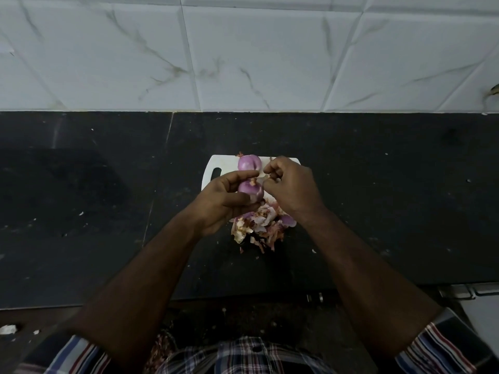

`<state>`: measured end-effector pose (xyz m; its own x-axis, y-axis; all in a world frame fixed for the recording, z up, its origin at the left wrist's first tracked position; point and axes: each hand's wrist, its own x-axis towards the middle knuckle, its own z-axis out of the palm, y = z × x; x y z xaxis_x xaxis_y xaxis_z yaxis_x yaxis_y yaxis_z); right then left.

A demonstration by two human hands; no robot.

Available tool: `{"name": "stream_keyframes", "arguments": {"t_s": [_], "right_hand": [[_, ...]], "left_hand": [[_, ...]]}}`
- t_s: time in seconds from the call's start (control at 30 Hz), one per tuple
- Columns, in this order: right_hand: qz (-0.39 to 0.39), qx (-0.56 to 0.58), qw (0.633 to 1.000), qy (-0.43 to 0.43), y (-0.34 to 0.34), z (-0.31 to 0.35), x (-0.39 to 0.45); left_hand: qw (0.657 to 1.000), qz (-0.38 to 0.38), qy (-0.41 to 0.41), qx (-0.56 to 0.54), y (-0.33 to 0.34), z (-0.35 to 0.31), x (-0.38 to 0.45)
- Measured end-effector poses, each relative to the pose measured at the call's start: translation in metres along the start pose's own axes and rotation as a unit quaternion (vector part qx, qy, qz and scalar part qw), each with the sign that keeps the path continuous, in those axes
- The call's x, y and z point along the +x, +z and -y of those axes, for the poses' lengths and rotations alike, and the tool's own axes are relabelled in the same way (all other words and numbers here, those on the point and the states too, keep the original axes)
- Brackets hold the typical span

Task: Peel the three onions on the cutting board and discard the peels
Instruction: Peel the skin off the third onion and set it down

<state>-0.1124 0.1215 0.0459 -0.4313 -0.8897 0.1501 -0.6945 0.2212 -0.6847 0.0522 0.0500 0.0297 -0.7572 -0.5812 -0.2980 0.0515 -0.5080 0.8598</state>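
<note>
White wall tiles (pixel 243 49) with thin grey veins fill the top of the view. Below them lies a wide black counter (pixel 81 198), dotted with small pale crumbs. It has lots of bare room to the left and to the right. Its near edge runs just in front of the person's checked shirt (pixel 243 354).

On the middle of the counter sits a small white cutting board (pixel 209 171) with a handle slot on its left side. A heap of onion peels (pixel 259 225) covers the near end of the board and spills over onto the counter.

One purple onion (pixel 249 163) rests at the far edge of the board. The left hand (pixel 224 201) is wrapped around a second onion (pixel 250 190), holding it above the board. The right hand (pixel 291 187) pinches a bit of skin at the top of that onion. A third purple onion (pixel 287 220) peeks out of the peels, under the right wrist.
</note>
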Motion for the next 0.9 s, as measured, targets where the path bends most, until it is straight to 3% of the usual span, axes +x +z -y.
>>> {"name": "stream_keyframes", "arguments": {"t_s": [0.37, 0.57, 0.9], "right_hand": [[0.021, -0.097, 0.995, 0.021, 0.012, -0.014, -0.004], [0.087, -0.105, 0.990, 0.034, 0.016, -0.016, -0.011], [0.115, -0.155, 0.980, 0.047, 0.019, -0.006, -0.006]], "left_hand": [[0.994, 0.028, -0.036, -0.095, -0.006, 0.001, -0.007], [0.981, 0.003, -0.041, -0.189, -0.008, -0.002, -0.010], [0.950, -0.034, -0.025, -0.309, 0.001, 0.009, -0.007]]}}
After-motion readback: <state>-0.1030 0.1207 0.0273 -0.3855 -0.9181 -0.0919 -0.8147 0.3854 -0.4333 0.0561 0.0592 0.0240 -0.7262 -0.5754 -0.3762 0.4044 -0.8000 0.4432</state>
